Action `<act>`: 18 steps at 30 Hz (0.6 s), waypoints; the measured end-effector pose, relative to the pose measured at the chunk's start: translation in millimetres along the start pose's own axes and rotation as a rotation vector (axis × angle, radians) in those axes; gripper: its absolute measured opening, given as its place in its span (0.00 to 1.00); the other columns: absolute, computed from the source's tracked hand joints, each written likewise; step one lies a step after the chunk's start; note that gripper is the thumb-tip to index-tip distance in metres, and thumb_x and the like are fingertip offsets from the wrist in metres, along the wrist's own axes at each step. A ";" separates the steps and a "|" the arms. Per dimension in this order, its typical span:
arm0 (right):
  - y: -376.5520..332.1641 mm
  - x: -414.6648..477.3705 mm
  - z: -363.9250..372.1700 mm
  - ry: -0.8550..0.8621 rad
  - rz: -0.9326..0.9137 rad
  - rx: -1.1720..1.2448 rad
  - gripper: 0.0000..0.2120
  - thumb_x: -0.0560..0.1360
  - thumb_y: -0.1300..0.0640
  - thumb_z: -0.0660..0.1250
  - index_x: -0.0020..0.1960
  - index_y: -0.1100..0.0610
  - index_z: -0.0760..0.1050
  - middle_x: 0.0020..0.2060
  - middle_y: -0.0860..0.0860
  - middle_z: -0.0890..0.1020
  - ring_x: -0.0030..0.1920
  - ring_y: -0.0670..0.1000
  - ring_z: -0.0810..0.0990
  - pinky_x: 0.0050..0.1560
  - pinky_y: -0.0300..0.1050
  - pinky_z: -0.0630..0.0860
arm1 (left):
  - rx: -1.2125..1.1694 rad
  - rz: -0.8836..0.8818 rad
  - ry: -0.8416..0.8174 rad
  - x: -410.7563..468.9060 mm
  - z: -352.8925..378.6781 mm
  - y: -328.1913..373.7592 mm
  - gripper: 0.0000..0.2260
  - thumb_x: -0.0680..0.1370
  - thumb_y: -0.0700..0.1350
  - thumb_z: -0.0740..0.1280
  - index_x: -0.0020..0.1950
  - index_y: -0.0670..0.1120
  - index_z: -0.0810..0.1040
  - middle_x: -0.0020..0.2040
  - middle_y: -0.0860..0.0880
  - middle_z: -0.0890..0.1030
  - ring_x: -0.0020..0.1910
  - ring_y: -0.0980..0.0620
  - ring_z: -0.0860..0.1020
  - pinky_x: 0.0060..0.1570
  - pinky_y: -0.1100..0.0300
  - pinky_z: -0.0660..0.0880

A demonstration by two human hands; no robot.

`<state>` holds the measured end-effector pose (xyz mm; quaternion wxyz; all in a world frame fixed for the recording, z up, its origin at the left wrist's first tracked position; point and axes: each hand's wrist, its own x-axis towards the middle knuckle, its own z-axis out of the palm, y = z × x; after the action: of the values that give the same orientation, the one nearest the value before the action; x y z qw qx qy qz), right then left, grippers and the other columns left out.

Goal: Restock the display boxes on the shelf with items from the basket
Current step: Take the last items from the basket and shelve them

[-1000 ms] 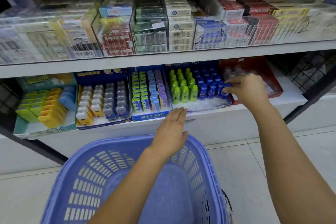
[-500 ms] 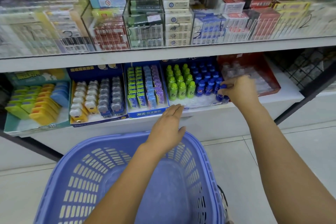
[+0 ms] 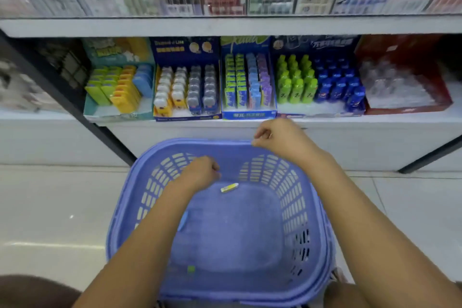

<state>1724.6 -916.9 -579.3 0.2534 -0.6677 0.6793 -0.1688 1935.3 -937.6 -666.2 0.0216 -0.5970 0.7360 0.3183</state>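
A purple plastic basket (image 3: 200, 144) stands on the floor below the shelf. On its bottom lie a small yellow-and-white item (image 3: 229, 187), a blue item (image 3: 183, 220) beside my left forearm and a small green item (image 3: 191, 269). My left hand (image 3: 200, 174) hangs inside the basket, left of the yellow item, with fingers loosely curled and nothing visible in them. My right hand (image 3: 277, 136) hovers at the basket's far rim, fingers loosely curled and holding nothing. The box of green and blue bottles (image 3: 320, 114) sits on the shelf above it.
Along the lower shelf (image 3: 250, 124) stand a teal box (image 3: 120, 114), a dark blue box of white and grey items (image 3: 187, 117), a blue box of flat packs (image 3: 247, 114) and a red box (image 3: 405, 109). Blurred cartons fill the upper shelf. Tiled floor lies on both sides.
My right hand has left the blue bottles and come down to the basket's far rim. My left hand has dropped from the rim into the basket. The view has tilted down and moved closer.
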 end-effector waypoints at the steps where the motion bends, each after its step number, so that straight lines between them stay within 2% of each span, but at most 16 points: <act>1: -4.5 0.2 25.5 -0.129 -0.028 -0.024 0.10 0.71 0.54 0.72 0.50 0.58 0.81 0.45 0.53 0.83 0.48 0.51 0.80 0.49 0.42 0.73 | 0.070 -0.053 -0.052 -3.3 9.3 -16.4 0.11 0.75 0.41 0.68 0.56 0.40 0.79 0.55 0.41 0.81 0.56 0.45 0.78 0.53 0.57 0.72; 4: 0.8 -2.2 98.1 -0.338 -0.004 -0.102 0.19 0.73 0.53 0.70 0.62 0.58 0.76 0.59 0.55 0.79 0.61 0.54 0.75 0.60 0.43 0.68 | 0.177 -0.176 -0.194 -14.8 35.9 -61.1 0.21 0.77 0.44 0.66 0.68 0.39 0.70 0.68 0.40 0.72 0.67 0.46 0.70 0.63 0.59 0.65; 6: 14.4 -4.5 139.0 -0.409 0.029 -0.165 0.23 0.73 0.54 0.70 0.67 0.57 0.72 0.63 0.57 0.75 0.65 0.56 0.72 0.62 0.44 0.66 | 0.202 -0.233 -0.269 -19.7 51.4 -84.5 0.23 0.79 0.43 0.63 0.73 0.37 0.63 0.73 0.40 0.65 0.71 0.46 0.65 0.65 0.61 0.58; 10: 39.1 -6.5 200.4 -0.476 0.043 -0.174 0.25 0.74 0.62 0.66 0.70 0.53 0.68 0.68 0.56 0.70 0.66 0.56 0.72 0.65 0.45 0.66 | 0.228 -0.315 -0.288 -26.5 74.3 -114.6 0.17 0.79 0.42 0.61 0.67 0.37 0.68 0.68 0.39 0.70 0.67 0.42 0.69 0.62 0.57 0.64; 12: 48.0 -4.7 221.2 -0.477 0.047 -0.176 0.26 0.75 0.66 0.59 0.71 0.52 0.65 0.71 0.55 0.65 0.67 0.57 0.71 0.65 0.46 0.66 | 0.209 -0.322 -0.268 -26.0 85.0 -122.5 0.15 0.80 0.40 0.58 0.65 0.36 0.68 0.67 0.38 0.70 0.66 0.41 0.70 0.62 0.55 0.64; 15: 58.6 -0.2 246.6 -0.463 0.018 -0.187 0.24 0.78 0.68 0.51 0.73 0.54 0.61 0.74 0.56 0.59 0.71 0.56 0.65 0.69 0.47 0.61 | 0.188 -0.360 -0.204 -23.2 100.2 -129.8 0.14 0.80 0.39 0.54 0.64 0.36 0.69 0.65 0.39 0.71 0.66 0.41 0.70 0.63 0.54 0.64; 18: 64.4 9.8 262.1 -0.426 0.037 -0.209 0.23 0.77 0.67 0.50 0.71 0.56 0.61 0.69 0.57 0.62 0.67 0.57 0.69 0.67 0.51 0.67 | 0.139 -0.425 -0.124 -16.8 111.8 -133.3 0.15 0.81 0.39 0.52 0.64 0.37 0.70 0.65 0.39 0.71 0.64 0.43 0.71 0.63 0.55 0.66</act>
<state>1821.1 -894.7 -830.5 0.3239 -0.6981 0.6364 0.0518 2020.1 -879.1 -807.3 0.1747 -0.7149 0.6112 0.2913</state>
